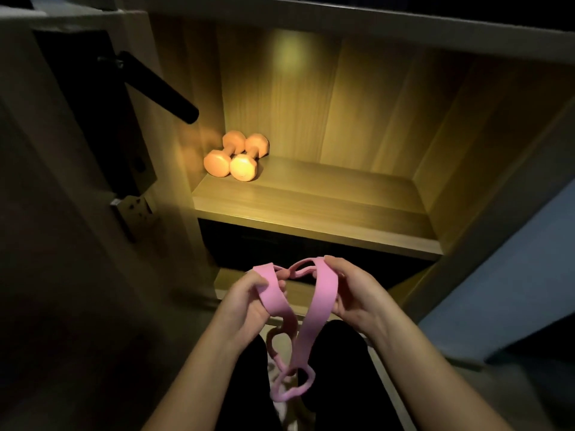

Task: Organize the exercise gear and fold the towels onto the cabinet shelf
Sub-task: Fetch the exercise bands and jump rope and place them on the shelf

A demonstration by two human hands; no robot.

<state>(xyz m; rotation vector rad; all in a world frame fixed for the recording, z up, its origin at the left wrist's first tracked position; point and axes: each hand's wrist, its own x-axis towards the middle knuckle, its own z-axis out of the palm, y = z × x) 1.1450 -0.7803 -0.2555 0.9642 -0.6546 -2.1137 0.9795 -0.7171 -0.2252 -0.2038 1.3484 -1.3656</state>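
Observation:
A pink resistance band (pixel 312 318) with several loops hangs between my two hands, below the front of the lit wooden cabinet shelf (pixel 326 209). My left hand (pixel 249 298) grips one wide end of the band, fingers curled around it. My right hand (pixel 351 290) pinches the other wide strap near its top. The band's looped tail dangles down between my knees. Two orange dumbbells (pixel 238 158) lie side by side at the shelf's back left corner. No towels are in view.
A dark door with a black lever handle (pixel 161 88) stands open at the left, close to the shelf's edge. A darker lower compartment (pixel 280 247) sits under the shelf. A blue surface (pixel 510 290) lies at the right.

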